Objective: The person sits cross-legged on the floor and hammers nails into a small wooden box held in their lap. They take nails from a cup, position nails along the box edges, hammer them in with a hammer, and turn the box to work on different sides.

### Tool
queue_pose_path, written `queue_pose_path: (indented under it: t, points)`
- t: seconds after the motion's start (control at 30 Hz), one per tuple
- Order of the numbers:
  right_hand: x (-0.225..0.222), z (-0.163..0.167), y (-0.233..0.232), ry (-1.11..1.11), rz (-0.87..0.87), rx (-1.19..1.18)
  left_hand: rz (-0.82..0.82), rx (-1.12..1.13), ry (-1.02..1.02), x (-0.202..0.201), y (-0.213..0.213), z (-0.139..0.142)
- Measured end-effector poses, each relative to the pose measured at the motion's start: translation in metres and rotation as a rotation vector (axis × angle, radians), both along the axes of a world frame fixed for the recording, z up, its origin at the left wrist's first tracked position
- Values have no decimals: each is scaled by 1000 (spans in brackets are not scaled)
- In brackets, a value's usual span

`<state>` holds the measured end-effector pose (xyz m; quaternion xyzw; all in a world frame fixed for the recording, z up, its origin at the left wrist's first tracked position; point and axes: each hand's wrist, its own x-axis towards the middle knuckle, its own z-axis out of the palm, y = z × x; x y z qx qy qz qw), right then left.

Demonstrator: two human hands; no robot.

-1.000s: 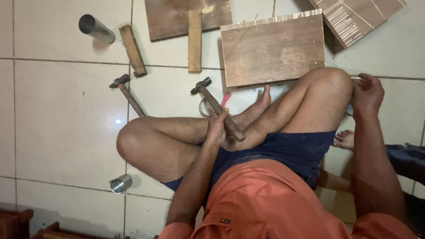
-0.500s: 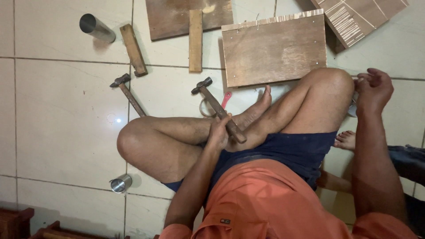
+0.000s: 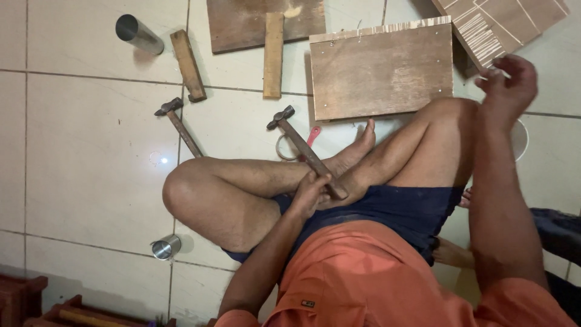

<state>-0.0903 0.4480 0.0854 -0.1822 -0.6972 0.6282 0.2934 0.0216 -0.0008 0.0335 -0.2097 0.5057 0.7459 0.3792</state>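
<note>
Head view: a person sits cross-legged on a pale tiled floor [image 3: 78,157], seen from above. Near the middle of the frame the left hand [image 3: 311,194] is closed around the wooden handle of a hammer [image 3: 302,148], which slants up and to the left, its dark metal head above the crossed legs. Just beside the handle, on the floor, lie a ring of tape [image 3: 284,147] and a small red tool [image 3: 312,135], partly hidden.

At the upper right the right hand [image 3: 511,82] is raised and blurred, the fingers curled loosely; whether they pinch anything cannot be told. Just left of it, at the upper centre, lies a flat brown board [image 3: 381,69] with small nails along its edges.

A second hammer [image 3: 177,124] lies on the floor at the left centre, well apart from both hands. Above it rest a short wooden block [image 3: 187,65] and a metal tube [image 3: 139,34]. A wooden strip [image 3: 273,54] lies across a darker board [image 3: 242,24] at the top. A small metal cup [image 3: 165,247] stands at the lower left.
</note>
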Motion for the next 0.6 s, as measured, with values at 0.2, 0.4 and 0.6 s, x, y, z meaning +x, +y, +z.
queue_pose_path:
  t: [0.2,0.4,0.6]
  points:
    - [-31,-16,-31,10,117,43,-333,-218,57,-1,-2,1]
    - [-42,-13,-45,17,170,27,-410,-268,275,-33,-8,24]
    - [-46,-7,-68,-42,191,49,-21,-250,330,-135,-4,19]
